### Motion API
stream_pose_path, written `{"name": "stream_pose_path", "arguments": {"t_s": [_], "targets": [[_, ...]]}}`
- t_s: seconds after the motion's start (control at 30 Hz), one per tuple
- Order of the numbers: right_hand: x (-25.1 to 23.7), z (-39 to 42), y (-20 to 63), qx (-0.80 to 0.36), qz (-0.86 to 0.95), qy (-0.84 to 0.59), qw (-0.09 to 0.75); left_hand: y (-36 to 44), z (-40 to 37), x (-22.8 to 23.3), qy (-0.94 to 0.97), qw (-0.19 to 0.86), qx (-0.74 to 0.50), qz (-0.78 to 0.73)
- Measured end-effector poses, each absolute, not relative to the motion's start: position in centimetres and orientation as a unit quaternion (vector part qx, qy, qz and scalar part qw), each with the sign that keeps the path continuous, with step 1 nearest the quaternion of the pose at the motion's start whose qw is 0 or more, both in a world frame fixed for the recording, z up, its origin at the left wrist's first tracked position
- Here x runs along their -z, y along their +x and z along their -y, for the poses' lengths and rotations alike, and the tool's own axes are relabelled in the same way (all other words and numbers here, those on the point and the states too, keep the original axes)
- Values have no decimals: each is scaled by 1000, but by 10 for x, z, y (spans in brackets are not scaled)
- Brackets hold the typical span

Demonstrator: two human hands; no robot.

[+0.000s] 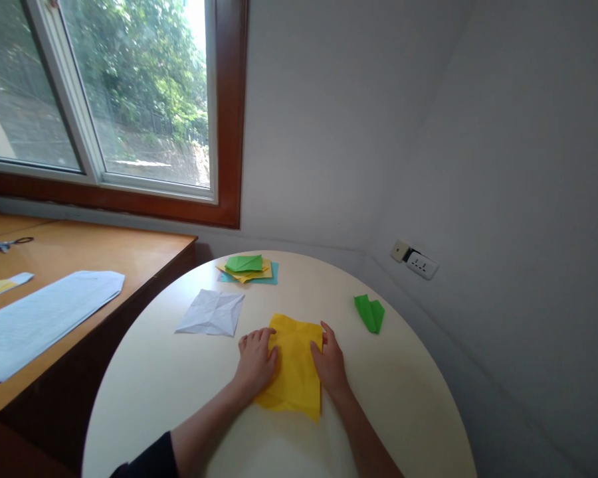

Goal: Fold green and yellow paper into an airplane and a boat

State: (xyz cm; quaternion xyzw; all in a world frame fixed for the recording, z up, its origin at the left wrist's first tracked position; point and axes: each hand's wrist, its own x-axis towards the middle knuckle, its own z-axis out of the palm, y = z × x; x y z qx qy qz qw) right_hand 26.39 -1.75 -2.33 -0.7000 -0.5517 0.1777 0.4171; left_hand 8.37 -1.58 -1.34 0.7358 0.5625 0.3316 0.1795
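A yellow sheet of paper (295, 372), creased and wavy at its edges, lies between my hands near the middle of the round table. My left hand (257, 358) holds its left edge, the thumb on top and the other fingers curled alongside. At the opposite edge, my right hand (329, 362) grips the sheet with its thumb over the front and its fingers around the side. The paper's lower edge looks uneven and slightly raised.
On the white round table (144, 398) lie a creased white paper square (212, 313), a stack with green folded paper (244, 263) on top, and another green folded paper (370, 313). A wooden desk (144, 240) at left bears white papers (54, 318) and scissors (0, 246).
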Motion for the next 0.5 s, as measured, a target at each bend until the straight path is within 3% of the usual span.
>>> {"name": "stream_pose_path", "arguments": {"t_s": [0.17, 0.27, 0.4, 0.5], "targets": [[25, 19, 268, -241, 498, -642, 531, 84, 7, 13, 609, 387, -496, -483], [23, 19, 268, -282, 463, -587, 601, 83, 7, 8, 482, 507, -532, -476], [20, 18, 263, -335, 414, -529, 661, 83, 13, 0, 422, 644, -475, -426], [18, 18, 260, -373, 377, -509, 678, 84, 17, -3, 429, 675, -433, -417]]}}
